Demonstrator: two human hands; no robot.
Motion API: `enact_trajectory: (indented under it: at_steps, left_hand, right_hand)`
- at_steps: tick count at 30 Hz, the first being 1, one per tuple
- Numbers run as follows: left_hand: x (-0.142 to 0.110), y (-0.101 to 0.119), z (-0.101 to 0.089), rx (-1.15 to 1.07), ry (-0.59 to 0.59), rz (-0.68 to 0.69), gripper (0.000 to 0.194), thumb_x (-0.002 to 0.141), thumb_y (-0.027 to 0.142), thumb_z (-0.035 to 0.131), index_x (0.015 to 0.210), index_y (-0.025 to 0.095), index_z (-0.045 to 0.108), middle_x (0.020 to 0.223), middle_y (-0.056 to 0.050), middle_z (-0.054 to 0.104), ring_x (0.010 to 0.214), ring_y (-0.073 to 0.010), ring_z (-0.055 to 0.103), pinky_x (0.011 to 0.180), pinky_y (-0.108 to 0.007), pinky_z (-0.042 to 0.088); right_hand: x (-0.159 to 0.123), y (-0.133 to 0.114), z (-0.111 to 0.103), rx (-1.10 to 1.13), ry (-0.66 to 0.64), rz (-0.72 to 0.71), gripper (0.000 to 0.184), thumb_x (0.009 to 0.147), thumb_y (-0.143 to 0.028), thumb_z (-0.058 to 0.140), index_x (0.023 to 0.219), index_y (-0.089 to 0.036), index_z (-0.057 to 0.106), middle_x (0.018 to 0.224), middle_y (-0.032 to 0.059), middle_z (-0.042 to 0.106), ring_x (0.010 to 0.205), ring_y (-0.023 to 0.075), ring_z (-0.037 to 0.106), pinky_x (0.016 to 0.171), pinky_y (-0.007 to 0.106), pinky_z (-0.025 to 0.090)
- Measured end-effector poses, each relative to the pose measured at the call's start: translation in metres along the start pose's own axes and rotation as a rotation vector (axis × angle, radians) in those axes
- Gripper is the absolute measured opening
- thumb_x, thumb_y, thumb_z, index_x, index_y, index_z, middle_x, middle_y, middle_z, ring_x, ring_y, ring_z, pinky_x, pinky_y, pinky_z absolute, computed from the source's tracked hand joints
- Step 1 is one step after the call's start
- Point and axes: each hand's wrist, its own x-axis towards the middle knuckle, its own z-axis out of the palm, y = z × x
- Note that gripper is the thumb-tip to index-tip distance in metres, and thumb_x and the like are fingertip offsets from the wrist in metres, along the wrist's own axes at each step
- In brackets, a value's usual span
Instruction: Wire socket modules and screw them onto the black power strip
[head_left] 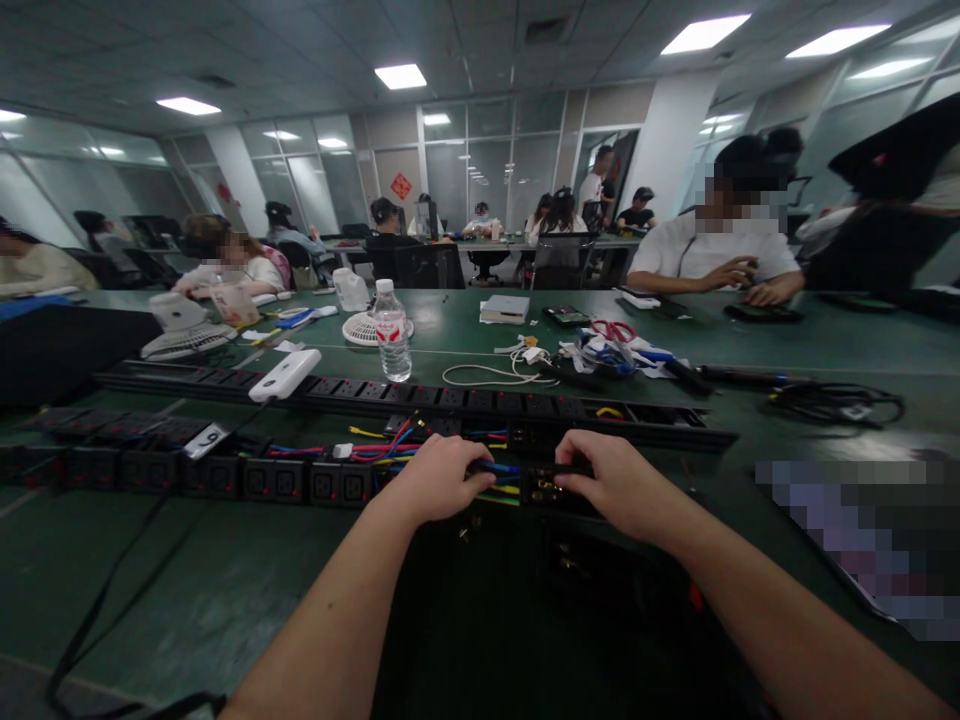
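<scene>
A long black power strip (276, 480) with several sockets lies across the green table in front of me; red, blue and yellow wires run out of its open middle part. My left hand (442, 478) pinches blue wires (507, 468) between thumb and fingers, just left of a black socket module (534, 492) with brass-coloured contacts. On that module's right side, my right hand (619, 485) grips its edge with thumb and forefinger. Yellow and green wires (504, 492) pass below my left fingertips. The inside of the module is dark and partly hidden by my fingers.
Behind it lies another long socket strip (450, 398), with a white power bank (285, 375) resting on it. Farther back are a water bottle (393, 340), a white cable (495, 375) and red-handled scissors (613, 330). A co-worker (712, 245) sits across the table.
</scene>
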Motion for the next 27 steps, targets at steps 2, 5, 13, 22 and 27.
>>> enact_trajectory:
  at_steps: [2,5,13,22,27]
  left_hand:
    - [0.001,-0.001,0.001,-0.024,-0.033,-0.005,0.025,0.089,0.038,0.056,0.107,0.023,0.067,0.102,-0.003,0.070,0.096,-0.0226,0.062,0.085,-0.035,0.042]
    - [0.004,-0.003,0.003,-0.053,-0.067,-0.017,0.023,0.088,0.037,0.060,0.104,0.023,0.067,0.101,-0.002,0.070,0.094,-0.0216,0.063,0.083,-0.032,0.042]
    - [0.009,-0.004,0.014,-0.014,-0.031,-0.029,0.016,0.084,0.034,0.066,0.096,0.022,0.066,0.098,-0.002,0.069,0.096,-0.0234,0.061,0.085,-0.035,0.037]
    - [0.011,-0.001,0.018,0.040,-0.017,-0.041,0.017,0.083,0.034,0.068,0.095,0.021,0.065,0.098,-0.002,0.069,0.099,-0.0243,0.061,0.085,-0.035,0.037]
    - [0.008,-0.004,0.017,-0.024,0.003,-0.017,0.019,0.085,0.035,0.065,0.101,0.024,0.066,0.101,-0.002,0.069,0.100,-0.0241,0.060,0.087,-0.036,0.038]
  right_hand:
    - [-0.001,0.000,-0.001,0.005,-0.006,-0.001,0.012,0.076,-0.014,0.064,0.075,-0.021,0.055,0.076,-0.0010,0.061,0.073,0.0178,0.057,0.066,0.028,0.039]
    - [-0.002,0.000,-0.001,0.013,-0.022,-0.003,0.011,0.076,-0.015,0.064,0.076,-0.022,0.055,0.077,-0.0009,0.061,0.073,0.0180,0.056,0.065,0.029,0.039]
    - [-0.001,0.000,0.002,0.016,-0.071,-0.024,0.017,0.075,-0.011,0.064,0.077,-0.022,0.051,0.080,-0.0001,0.059,0.075,0.0183,0.054,0.067,0.030,0.039]
    - [0.000,0.000,0.003,0.002,-0.091,-0.034,0.018,0.077,-0.011,0.064,0.077,-0.022,0.050,0.080,-0.0004,0.059,0.075,0.0176,0.054,0.067,0.028,0.038]
    - [0.002,0.002,0.004,-0.021,-0.053,0.014,0.016,0.075,-0.012,0.064,0.075,-0.022,0.052,0.078,-0.0003,0.060,0.074,0.0177,0.055,0.065,0.028,0.039]
